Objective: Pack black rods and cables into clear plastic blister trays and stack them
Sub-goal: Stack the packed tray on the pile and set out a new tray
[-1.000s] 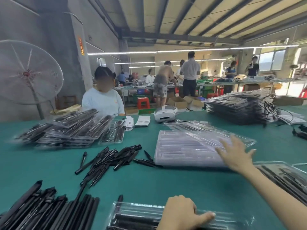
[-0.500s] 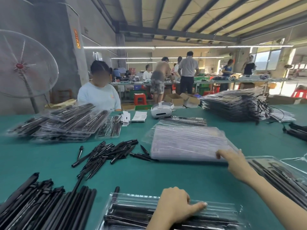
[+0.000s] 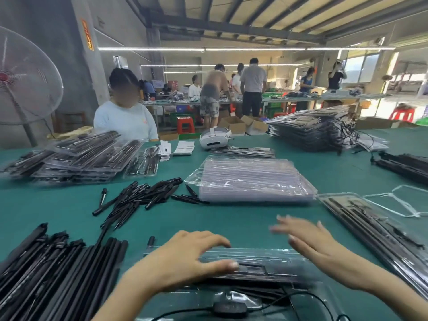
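A clear blister tray point(image 3: 261, 269) holding black rods and a cable lies at the near edge of the green table point(image 3: 231, 225). My left hand point(image 3: 185, 260) rests on its left part, fingers curved over the top and thumb along the plastic. My right hand point(image 3: 310, 242) hovers blurred above the tray's right end, fingers spread, holding nothing. A stack of empty clear trays point(image 3: 252, 181) lies beyond. Long black rods point(image 3: 53, 269) are piled at the near left. Short black rods point(image 3: 139, 200) are scattered in the middle.
Filled trays are stacked at the left point(image 3: 76, 156), far right point(image 3: 308, 130) and near right point(image 3: 375, 230). A white headset point(image 3: 214, 139) and paper slips point(image 3: 184, 148) sit at the back. A person in a pale shirt point(image 3: 126, 119) sits across the table. A white cord point(image 3: 398, 205) lies at the right.
My right hand has left the empty tray stack and come back toward the near tray. My left hand has spread wider over that tray. The camera has tilted down.
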Demonstrator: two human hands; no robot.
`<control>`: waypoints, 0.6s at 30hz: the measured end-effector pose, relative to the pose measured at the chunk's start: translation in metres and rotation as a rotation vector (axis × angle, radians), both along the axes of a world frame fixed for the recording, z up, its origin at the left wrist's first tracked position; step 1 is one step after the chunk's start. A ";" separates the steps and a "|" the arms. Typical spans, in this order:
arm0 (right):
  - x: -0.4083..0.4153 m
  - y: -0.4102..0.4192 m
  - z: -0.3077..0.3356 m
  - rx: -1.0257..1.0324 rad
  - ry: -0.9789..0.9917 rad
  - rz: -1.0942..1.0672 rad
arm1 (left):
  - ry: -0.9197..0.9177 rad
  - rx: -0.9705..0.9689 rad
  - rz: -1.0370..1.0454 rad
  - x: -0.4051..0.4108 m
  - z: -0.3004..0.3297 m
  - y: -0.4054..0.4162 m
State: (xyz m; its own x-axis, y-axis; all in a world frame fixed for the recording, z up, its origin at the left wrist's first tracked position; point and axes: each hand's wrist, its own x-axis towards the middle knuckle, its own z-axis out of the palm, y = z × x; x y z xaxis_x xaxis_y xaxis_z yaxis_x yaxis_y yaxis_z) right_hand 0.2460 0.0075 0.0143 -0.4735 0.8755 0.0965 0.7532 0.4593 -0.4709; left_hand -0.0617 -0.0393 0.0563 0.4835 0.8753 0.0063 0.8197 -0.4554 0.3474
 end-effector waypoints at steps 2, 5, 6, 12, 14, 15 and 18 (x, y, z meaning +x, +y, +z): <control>0.014 -0.023 0.000 -0.091 0.042 0.037 | 0.064 0.176 0.055 -0.025 0.002 -0.023; 0.030 -0.052 0.006 0.196 0.071 0.016 | 0.037 0.624 0.194 -0.050 -0.008 -0.051; 0.033 -0.059 0.004 0.437 0.004 -0.037 | -0.032 0.724 0.310 -0.055 -0.014 -0.061; 0.005 -0.076 -0.014 0.709 -0.339 0.153 | -0.104 0.506 0.511 -0.070 -0.063 -0.109; -0.004 -0.074 -0.015 0.552 -0.269 0.138 | -0.089 0.424 0.510 -0.078 -0.075 -0.113; -0.009 -0.071 -0.014 0.449 -0.201 0.120 | -0.085 0.390 0.514 -0.083 -0.080 -0.115; -0.022 -0.052 -0.014 0.286 -0.045 0.043 | 0.085 0.215 0.501 -0.088 -0.076 -0.113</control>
